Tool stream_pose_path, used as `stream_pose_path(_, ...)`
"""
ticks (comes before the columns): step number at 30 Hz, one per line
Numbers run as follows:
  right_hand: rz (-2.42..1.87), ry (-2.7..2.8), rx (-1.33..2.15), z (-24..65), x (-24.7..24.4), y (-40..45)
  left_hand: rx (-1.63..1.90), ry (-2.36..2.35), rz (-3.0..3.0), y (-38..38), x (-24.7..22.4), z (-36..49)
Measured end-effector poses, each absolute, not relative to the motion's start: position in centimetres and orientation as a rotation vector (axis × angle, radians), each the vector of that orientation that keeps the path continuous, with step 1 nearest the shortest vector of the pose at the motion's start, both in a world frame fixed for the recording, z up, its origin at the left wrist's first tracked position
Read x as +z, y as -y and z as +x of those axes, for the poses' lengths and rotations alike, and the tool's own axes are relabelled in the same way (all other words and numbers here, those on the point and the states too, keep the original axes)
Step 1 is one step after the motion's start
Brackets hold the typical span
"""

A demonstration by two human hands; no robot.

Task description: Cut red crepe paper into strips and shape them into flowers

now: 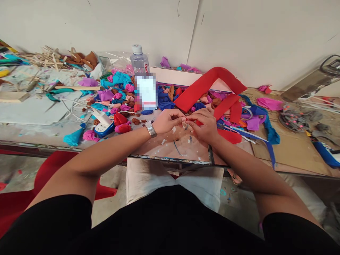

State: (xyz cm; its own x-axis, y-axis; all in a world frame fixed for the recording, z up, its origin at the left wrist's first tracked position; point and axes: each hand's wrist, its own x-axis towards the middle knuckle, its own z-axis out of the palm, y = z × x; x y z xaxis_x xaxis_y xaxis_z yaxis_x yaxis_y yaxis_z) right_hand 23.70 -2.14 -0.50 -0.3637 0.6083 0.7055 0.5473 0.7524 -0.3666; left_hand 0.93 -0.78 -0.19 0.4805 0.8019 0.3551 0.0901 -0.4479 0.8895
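Head view: left hand (pixel 167 121) and right hand (pixel 206 124) pinch a small red piece (pixel 196 122) between their fingertips over the desk (pixel 162 151); a red strip (pixel 199 88) lies just beyond. Apparently a fingertip shaping step, calling next for a steady pinch.

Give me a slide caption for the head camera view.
Left hand and right hand meet over a cluttered worktable, pinching red material near a bent red strip.

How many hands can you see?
2. The left hand, with the silver watch on its wrist, is over the table's front part. The right hand is beside it, their fingertips close together. No other hands show.
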Motion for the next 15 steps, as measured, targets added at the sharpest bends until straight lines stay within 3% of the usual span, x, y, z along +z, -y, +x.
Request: stream_pose_path(15, -0.841, 2.019, 0.052, 23.52, -0.54, 1.89, 1.046, -0.787, 1.805, 0.58, -0.81, 0.92)
